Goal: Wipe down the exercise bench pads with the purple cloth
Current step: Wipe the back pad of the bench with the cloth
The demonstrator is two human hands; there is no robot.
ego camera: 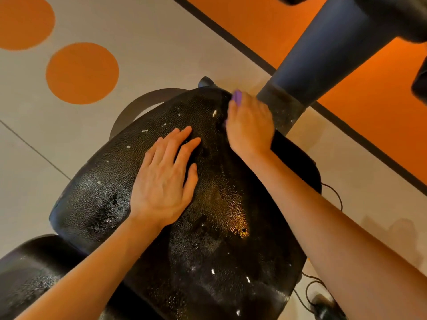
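A black textured bench pad [215, 215] fills the middle of the view, worn and flecked with white specks. My left hand [165, 179] lies flat on it, fingers spread, holding nothing. My right hand [249, 124] presses on the pad's far right edge, closed over the purple cloth [236, 97]. Only a small bit of the cloth shows past my fingers. A second black pad [34, 271] sits at the lower left.
A dark blue machine post [323, 56] rises just right of my right hand. The floor is beige with orange circles [82, 72] at left and an orange area [369, 112] at right. Black cables and a plug [323, 306] lie at lower right.
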